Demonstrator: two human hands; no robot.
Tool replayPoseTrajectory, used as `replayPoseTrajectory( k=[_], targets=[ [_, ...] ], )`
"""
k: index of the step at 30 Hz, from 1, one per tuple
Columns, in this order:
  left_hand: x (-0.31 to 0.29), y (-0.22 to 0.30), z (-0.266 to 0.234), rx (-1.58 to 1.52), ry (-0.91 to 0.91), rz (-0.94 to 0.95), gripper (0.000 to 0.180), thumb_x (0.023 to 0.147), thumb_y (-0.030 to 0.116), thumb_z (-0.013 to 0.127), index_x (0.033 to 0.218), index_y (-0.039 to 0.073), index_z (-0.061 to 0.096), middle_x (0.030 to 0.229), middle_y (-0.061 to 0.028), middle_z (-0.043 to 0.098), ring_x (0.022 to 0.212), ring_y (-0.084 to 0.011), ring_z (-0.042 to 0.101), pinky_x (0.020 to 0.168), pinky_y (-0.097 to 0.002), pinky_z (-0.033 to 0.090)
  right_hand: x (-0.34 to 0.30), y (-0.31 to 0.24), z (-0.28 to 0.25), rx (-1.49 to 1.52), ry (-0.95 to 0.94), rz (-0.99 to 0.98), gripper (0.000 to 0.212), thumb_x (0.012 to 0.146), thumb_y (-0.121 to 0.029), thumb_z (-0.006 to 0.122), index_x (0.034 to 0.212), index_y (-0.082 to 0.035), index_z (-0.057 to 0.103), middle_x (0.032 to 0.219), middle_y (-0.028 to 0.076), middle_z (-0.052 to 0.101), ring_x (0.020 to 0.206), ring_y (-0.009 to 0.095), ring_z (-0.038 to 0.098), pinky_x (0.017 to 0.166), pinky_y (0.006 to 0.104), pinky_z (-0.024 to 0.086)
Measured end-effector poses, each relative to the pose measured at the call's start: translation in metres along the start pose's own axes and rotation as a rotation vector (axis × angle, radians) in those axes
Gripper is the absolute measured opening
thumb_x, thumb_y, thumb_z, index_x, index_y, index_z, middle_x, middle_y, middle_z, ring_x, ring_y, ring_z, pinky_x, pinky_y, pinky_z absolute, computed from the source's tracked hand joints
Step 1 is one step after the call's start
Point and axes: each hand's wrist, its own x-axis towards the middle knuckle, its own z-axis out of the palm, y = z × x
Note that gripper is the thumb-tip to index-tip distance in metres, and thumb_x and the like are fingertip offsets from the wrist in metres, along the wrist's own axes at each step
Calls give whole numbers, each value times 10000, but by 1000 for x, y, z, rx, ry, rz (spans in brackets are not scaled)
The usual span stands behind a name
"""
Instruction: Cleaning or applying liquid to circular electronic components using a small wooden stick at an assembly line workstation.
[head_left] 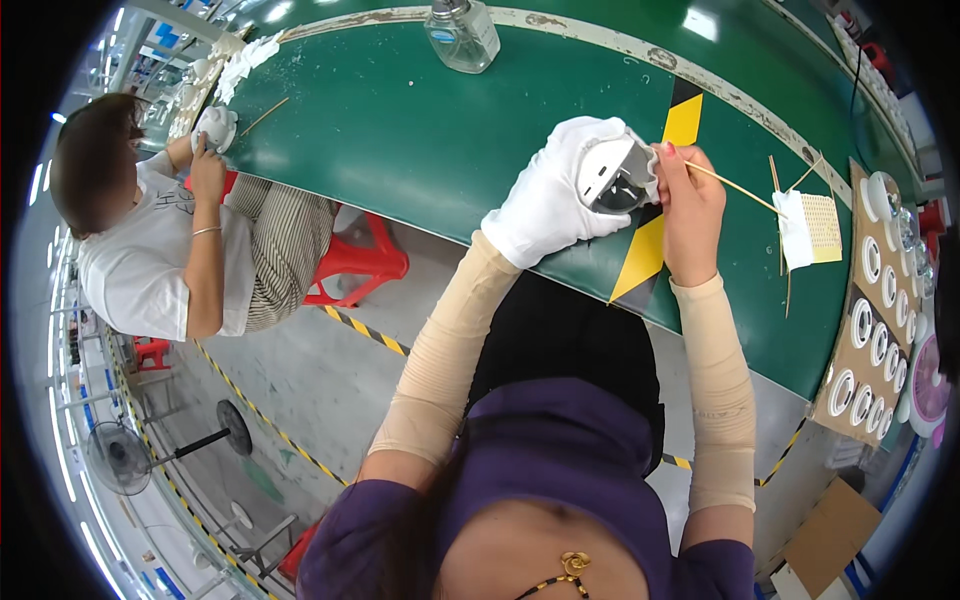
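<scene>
Beyond the green tabletop's [380, 120] middle, at its far edge, stands a clear, squarish bottle with a grey cap [462, 38]; I cannot tell what, if anything, is in it. At the right edge, brown cardboard trays [837, 385] hold rows of white rings [862, 322].

The rounded white plastic housing with a dark, glossy inside [603, 165] is held up over the tabletop, right of the middle and toward the near edge. The fingers of my white-gloved left hand [552, 190] are closed around its left side, hiding part of it. The fingers of my bare right hand [692, 205] pinch a thin, pale wooden stick [735, 186] just beside the housing's right rim; whether its tip touches is hidden by my fingers. Below, a yellow-and-black tape stripe [640, 262] crosses from far edge to near edge, partly covered by my hands.

Toward the right edge lies a beige block dotted with holes [824, 228], a white cloth [797, 230] over its left side and thin sticks [787, 292] around it. Near the left end, a co-worker [165, 240] touches a white rounded piece [217, 126], with another thin stick [264, 117] just beside it and a crumpled white cloth [247, 66] near the far left corner.
</scene>
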Motion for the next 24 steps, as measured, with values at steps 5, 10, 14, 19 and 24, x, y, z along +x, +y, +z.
replayPoseTrajectory(
  k=[5, 10, 14, 19, 24],
  targets=[
    [-2, 2, 3, 7, 26, 9, 834, 568, 141, 853, 1298, 87, 453, 1254, -155, 492, 1176, -329, 497, 984, -370, 434, -3, 2, -2, 318, -28, 136, 196, 975, -205, 534, 843, -61, 525, 766, -26, 492, 636, 50, 400, 589, 203, 333],
    [-7, 18, 13, 244, 135, -76, 841, 621, 221, 841, 1320, 81, 396, 1202, -156, 480, 1092, -332, 540, 912, -386, 470, -13, 2, 2, 78, -22, 11, 201, 974, -201, 540, 854, -42, 571, 763, -22, 510, 656, 39, 412, 594, 195, 341],
    [-7, 30, 15, 317, 121, -178, 818, 663, 273, 808, 1329, 67, 382, 1200, -176, 475, 1056, -352, 547, 888, -403, 477, -15, 2, 4, -147, -37, -210, 154, 947, -121, 573, 835, -16, 581, 771, -8, 521, 694, 48, 433, 617, 197, 343],
    [-7, 21, 17, 346, 190, -106, 795, 661, 272, 786, 1327, 88, 394, 1159, -200, 485, 1008, -366, 563, 821, -420, 510, -31, 4, 5, -412, -167, -575, 137, 931, -51, 566, 806, 4, 561, 774, -1, 510, 701, 65, 424, 621, 209, 341],
    [-6, 28, 15, 327, 120, -170, 807, 671, 258, 802, 1333, 62, 386, 1210, -194, 471, 1050, -368, 555, 867, -410, 489, -10, -2, 8, -324, -4, -324, 78, 901, -29, 588, 837, 12, 571, 725, 33, 525, 661, 102, 469, 598, 242, 390]
  ],
)
